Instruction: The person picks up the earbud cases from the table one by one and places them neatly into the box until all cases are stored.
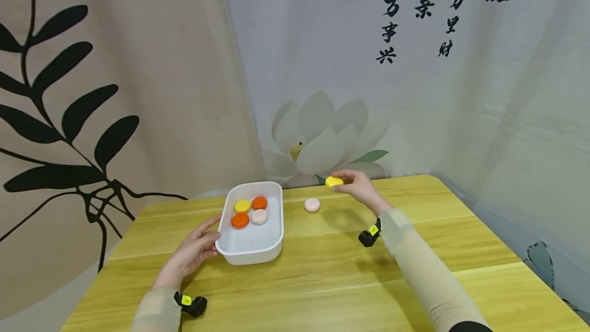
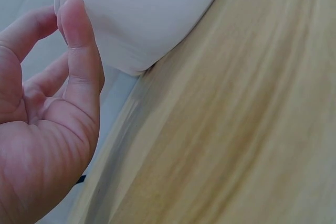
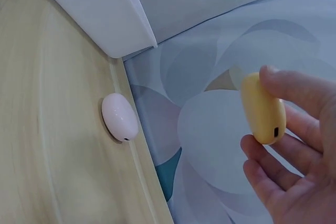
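Observation:
My left hand (image 1: 194, 250) pinches the left rim of a white plastic tub (image 1: 258, 257), with the thumb on the outer wall in the left wrist view. Inside the tub lie a yellow (image 1: 242, 206) rounded pebble-shaped piece, two orange pieces, one at the back (image 1: 259, 203) and one in front (image 1: 240, 220), and a pale pink piece (image 1: 259, 216). Above the table's back part, my right hand (image 1: 361, 188) holds another yellow pebble-shaped piece (image 3: 262, 108) between thumb and fingers; a small dark slot shows at its end. Below and left of that hand, a pale pink piece (image 3: 120, 117) rests on the table.
The wooden table (image 1: 322, 281) ends at a back edge close behind the tub and the loose pink piece. A printed cloth (image 1: 322, 65) with a lotus and black characters hangs behind it. Each wrist wears a small black camera (image 1: 369, 234).

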The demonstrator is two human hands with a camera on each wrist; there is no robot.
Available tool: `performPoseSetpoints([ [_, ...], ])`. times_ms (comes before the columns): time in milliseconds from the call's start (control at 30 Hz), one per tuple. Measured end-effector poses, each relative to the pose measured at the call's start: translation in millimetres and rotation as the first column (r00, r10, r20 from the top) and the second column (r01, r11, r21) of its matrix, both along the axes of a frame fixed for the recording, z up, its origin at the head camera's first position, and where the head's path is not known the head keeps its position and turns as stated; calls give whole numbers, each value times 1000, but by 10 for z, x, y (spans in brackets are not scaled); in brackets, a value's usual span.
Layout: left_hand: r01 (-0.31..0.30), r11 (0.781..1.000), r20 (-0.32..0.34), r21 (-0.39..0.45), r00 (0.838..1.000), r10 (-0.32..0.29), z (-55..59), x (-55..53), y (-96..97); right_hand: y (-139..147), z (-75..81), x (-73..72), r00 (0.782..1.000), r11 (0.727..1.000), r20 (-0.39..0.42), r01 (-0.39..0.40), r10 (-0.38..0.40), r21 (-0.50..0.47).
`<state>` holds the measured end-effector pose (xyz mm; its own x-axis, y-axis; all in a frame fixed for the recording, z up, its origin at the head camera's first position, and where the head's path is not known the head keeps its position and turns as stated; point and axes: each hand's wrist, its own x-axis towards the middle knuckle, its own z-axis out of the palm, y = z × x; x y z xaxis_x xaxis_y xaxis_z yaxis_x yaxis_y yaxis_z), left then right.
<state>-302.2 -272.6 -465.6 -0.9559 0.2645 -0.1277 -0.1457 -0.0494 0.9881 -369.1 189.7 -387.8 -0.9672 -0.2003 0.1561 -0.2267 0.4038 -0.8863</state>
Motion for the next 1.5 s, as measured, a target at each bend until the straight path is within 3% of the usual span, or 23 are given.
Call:
performPoseSetpoints([
  [1500, -8, 1000, 12, 5, 1000, 8, -9, -12, -18, -111, 300, -46, 998, 999, -36, -48, 48, -11],
])
